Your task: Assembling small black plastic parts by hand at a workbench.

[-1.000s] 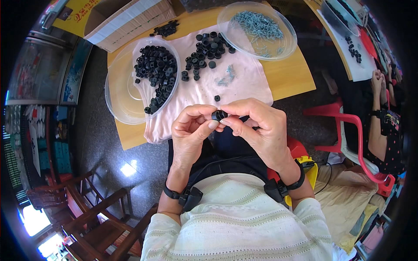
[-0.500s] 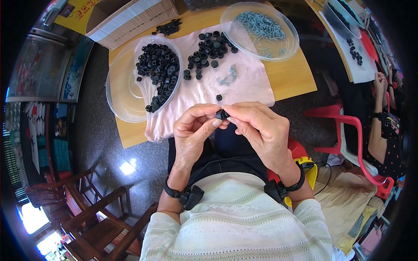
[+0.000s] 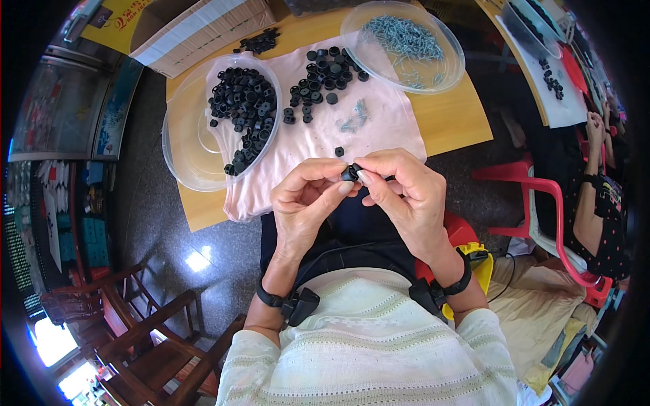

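Note:
Between the fingertips of both hands is a small round black plastic part [image 3: 349,173], held just off the near edge of the pink cloth [image 3: 271,196]. My left hand [image 3: 305,196] pinches it from the left with thumb and forefinger. From the right, my right hand [image 3: 403,196] closes thumb and forefinger on it; a dark bit also shows by its curled fingers, too small to name. A single black part [image 3: 340,151] lies on the cloth just beyond my hands. Farther off are a spread of loose black caps [image 3: 332,74] and a small heap of screws [image 3: 355,116].
A clear round tub [image 3: 177,169] of black parts stands at the left, another tub [image 3: 457,68] of screws at the back right. Behind are a cardboard box [image 3: 203,37] and small black pieces [image 3: 261,42]. A red chair [image 3: 525,196] and another person's arm [image 3: 588,210] are at the right.
My right fingers have shifted on the black part, and it has turned and moved slightly up and right. The view has shifted a little; the things on the table lie as before.

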Motion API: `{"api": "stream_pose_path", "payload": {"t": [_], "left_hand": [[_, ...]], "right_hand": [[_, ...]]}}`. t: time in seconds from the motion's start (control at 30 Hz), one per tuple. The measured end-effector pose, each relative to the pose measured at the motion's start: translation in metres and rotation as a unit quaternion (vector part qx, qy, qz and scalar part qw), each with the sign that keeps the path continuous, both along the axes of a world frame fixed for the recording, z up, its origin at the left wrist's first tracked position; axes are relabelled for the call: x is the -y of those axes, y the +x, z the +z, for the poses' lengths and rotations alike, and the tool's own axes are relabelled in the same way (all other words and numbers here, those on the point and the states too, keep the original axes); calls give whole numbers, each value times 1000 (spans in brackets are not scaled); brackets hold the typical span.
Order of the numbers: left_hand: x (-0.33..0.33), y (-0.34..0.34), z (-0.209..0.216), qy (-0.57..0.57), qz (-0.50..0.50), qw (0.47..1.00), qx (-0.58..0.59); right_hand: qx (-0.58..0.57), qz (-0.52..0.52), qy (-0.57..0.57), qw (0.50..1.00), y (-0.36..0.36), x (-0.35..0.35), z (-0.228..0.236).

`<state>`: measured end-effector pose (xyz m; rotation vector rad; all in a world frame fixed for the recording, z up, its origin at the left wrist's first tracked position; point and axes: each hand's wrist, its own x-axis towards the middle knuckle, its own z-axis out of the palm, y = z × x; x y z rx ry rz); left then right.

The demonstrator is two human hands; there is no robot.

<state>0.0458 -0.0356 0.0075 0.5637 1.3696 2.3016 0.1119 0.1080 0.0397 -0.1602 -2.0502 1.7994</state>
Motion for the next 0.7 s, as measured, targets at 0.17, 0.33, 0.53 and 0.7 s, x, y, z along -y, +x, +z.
{"api": "stream_pose_path", "payload": {"t": [0.17, 0.33, 0.53, 0.7], "left_hand": [[-3, 1, -2, -5, 19, 1000, -12], [-5, 0, 2, 3, 5, 999, 37], [-7, 1, 1, 19, 1, 995, 98], [-7, 3, -1, 19, -5, 986, 164]], "right_hand": [[-48, -19, 67, 996, -3, -1, -6], [-71, -23, 190, 979, -3, -6, -2], [-54, -19, 199, 978, -1, -4, 2], [-74, -20, 255, 964, -2, -7, -4]]}}
